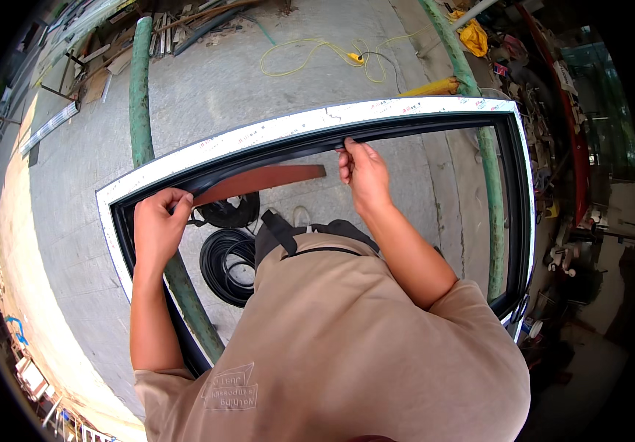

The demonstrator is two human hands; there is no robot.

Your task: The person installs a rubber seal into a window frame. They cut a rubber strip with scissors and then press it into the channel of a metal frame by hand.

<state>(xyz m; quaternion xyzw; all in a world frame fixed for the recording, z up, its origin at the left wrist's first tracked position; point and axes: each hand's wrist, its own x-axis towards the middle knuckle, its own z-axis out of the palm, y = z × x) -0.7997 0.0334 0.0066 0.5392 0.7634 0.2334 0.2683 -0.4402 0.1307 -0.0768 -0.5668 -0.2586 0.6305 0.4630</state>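
Observation:
A large window frame, its face covered in white printed film and its inner edges black, lies in front of me. Along the inner edge of its far side runs a black rubber strip, bowed a little away from the frame near the left. My left hand is at the far left corner, thumb and fingers pinched on the strip. Farther right, my right hand pinches the strip against the inner edge, its other fingers curled. What lies under the fingertips is mostly hidden.
Green pipes support the frame. Through its opening show a reddish-brown curved piece and a coil of black strip on the floor. A yellow cord lies beyond. Clutter lines the right side.

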